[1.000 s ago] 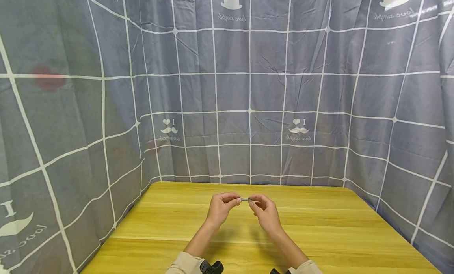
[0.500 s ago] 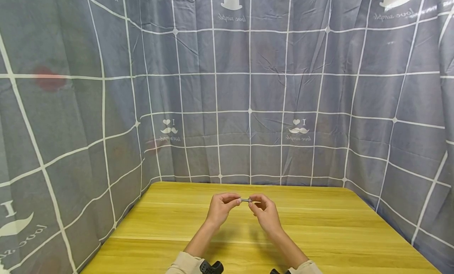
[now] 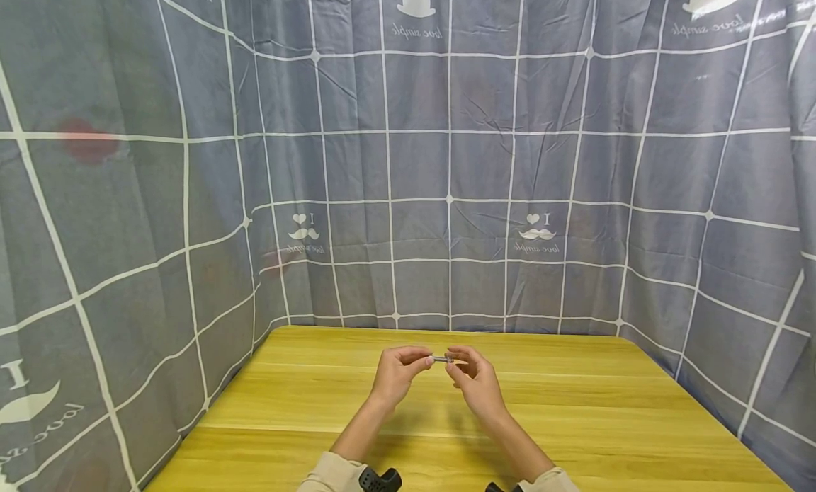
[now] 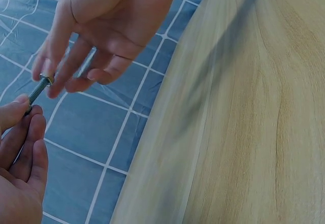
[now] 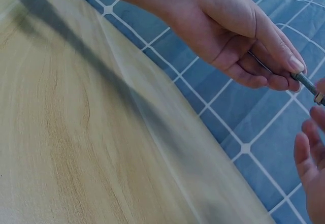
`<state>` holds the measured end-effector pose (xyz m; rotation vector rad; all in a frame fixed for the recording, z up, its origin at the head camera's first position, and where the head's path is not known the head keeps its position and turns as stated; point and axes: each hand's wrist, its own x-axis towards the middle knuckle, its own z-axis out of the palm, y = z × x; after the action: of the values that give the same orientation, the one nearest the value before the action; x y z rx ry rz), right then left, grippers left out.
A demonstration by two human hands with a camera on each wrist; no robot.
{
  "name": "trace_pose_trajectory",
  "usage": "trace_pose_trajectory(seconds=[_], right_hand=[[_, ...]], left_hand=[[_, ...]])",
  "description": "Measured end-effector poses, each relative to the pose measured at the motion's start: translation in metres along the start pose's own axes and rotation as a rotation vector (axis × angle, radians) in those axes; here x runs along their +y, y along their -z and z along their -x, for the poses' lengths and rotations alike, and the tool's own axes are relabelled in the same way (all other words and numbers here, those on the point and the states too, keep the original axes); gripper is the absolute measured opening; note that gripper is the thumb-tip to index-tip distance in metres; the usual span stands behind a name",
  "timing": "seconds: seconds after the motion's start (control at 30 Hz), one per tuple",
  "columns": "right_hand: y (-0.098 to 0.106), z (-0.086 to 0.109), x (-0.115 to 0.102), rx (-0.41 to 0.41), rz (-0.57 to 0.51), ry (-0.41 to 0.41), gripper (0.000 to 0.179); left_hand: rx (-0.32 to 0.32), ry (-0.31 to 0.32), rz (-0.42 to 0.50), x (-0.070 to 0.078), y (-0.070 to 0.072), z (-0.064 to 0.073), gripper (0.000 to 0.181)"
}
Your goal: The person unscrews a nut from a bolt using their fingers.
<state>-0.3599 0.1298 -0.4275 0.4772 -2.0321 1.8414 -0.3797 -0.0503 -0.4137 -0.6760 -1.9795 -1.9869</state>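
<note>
A grey metal bolt (image 3: 440, 359) is held level above the table, between both hands. My left hand (image 3: 393, 380) pinches one end of it between thumb and fingers, as the left wrist view also shows. A small nut (image 4: 46, 80) with a brass tint sits at the bolt's other end. My right hand (image 3: 478, 382) is at this nut, its thumb and index finger spread to either side with a gap between them. In the right wrist view the right hand (image 5: 314, 158) is cut off by the frame edge. The bolt end inside the left fingers is hidden.
A yellow wood-grain table (image 3: 306, 400) lies under the hands. Grey-blue curtains (image 3: 417, 166) with a white grid hang behind it and on both sides. Black wrist straps (image 3: 380, 480) and beige sleeves (image 3: 331, 474) show at the lower edge.
My right thumb and index finger have moved slightly apart around the nut end. My left hand and the bolt stay in nearly the same place.
</note>
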Motion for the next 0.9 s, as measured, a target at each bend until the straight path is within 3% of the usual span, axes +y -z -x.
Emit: trace_pose_trajectory(seconds=[0.33, 0.5, 0.63, 0.8, 0.9], right_hand=[[-0.0008, 0.0006, 0.0006, 0.004, 0.01, -0.017, 0.02], [-0.0008, 0.0005, 0.0003, -0.022, -0.002, -0.019, 0.031], [-0.0014, -0.0005, 0.0012, -0.004, 0.018, -0.05, 0.028], [-0.0015, -0.0008, 0.0015, 0.004, 0.003, -0.033, 0.021], [-0.0018, -0.0001, 0.0005, -0.006, -0.019, -0.027, 0.027]], left_hand=[[-0.009, 0.013, -0.015, -0.0002, 0.0003, 0.0009, 0.017], [-0.005, 0.018, -0.011, -0.0001, 0.0003, 0.0009, 0.017], [-0.004, 0.024, -0.031, 0.001, 0.0, 0.0008, 0.015], [-0.005, 0.003, -0.027, 0.0002, -0.0001, 0.001, 0.015], [-0.002, 0.002, -0.01, -0.0012, 0.0, 0.0002, 0.016]])
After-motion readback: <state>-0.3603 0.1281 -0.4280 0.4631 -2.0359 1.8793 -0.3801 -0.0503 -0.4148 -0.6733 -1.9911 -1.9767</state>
